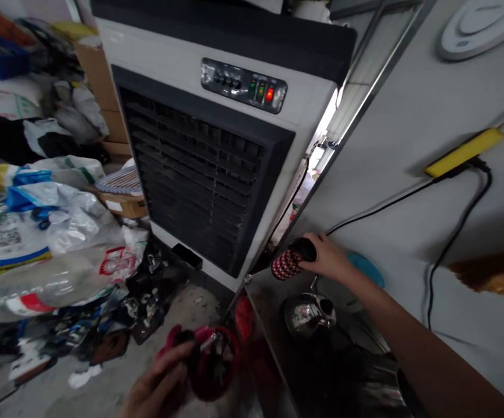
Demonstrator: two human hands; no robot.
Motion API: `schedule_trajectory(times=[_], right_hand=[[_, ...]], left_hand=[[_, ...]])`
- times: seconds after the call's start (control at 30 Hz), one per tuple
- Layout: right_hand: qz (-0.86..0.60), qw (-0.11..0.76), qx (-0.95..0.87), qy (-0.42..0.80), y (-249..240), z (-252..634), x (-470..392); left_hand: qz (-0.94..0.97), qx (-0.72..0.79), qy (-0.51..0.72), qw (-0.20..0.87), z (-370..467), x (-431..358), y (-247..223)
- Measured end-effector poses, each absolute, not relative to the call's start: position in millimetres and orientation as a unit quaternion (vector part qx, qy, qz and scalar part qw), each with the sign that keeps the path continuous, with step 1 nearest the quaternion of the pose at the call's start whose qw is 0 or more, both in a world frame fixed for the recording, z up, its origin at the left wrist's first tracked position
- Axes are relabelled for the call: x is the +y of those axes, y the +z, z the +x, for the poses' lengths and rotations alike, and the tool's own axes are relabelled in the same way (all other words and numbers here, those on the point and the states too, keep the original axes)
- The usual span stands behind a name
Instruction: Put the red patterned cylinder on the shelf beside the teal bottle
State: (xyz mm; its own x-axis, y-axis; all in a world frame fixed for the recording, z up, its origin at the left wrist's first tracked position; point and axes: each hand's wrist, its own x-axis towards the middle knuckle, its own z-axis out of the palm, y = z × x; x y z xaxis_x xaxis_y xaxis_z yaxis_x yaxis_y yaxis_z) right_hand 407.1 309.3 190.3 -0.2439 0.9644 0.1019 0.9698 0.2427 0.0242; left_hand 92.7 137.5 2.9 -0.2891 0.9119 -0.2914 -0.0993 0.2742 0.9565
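My right hand (330, 258) reaches forward and grips a small cylinder with a red, white and black checked pattern (287, 263), held just above the far corner of a dark metal table (269, 296). Close to the camera at the bottom, my left hand (158, 386) holds a red, blurred object with dark and shiny parts (211, 363). A shiny steel kettle (306, 313) stands on the table just below my right hand.
A large white and black air cooler (208, 157) with lit red and green lamps stands ahead. Bags, sacks and cardboard boxes (47, 232) pile up on the left floor. A yellow power strip (463, 152) with black cables hangs on the grey wall at right.
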Motion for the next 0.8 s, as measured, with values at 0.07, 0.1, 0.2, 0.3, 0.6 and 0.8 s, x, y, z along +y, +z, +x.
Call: schedule_trajectory(times=[0.07,0.1,0.2,0.3,0.6,0.8], right_hand=[[-0.589,0.038,-0.807,-0.029,204.4,371.5,284.3],[-0.579,0.044,-0.814,-0.021,210.2,352.9,270.6],[-0.557,0.064,-0.828,0.013,221.5,296.2,228.8],[-0.545,0.072,-0.834,0.039,223.5,242.0,193.3],[-0.506,0.133,-0.851,0.045,223.7,144.6,144.6],[-0.415,0.281,-0.855,0.131,213.8,136.0,132.1]], left_hand=[[0.407,0.589,0.495,0.492,90.8,152.6,14.2],[0.437,0.6,0.486,0.461,89.1,158.9,21.6],[0.483,0.635,0.476,0.371,85.2,167.9,42.6],[0.513,0.63,0.488,0.318,84.7,161.8,51.8],[0.612,0.602,0.501,0.109,56.5,132.1,55.0],[0.662,0.542,0.517,-0.014,13.8,131.6,83.9]])
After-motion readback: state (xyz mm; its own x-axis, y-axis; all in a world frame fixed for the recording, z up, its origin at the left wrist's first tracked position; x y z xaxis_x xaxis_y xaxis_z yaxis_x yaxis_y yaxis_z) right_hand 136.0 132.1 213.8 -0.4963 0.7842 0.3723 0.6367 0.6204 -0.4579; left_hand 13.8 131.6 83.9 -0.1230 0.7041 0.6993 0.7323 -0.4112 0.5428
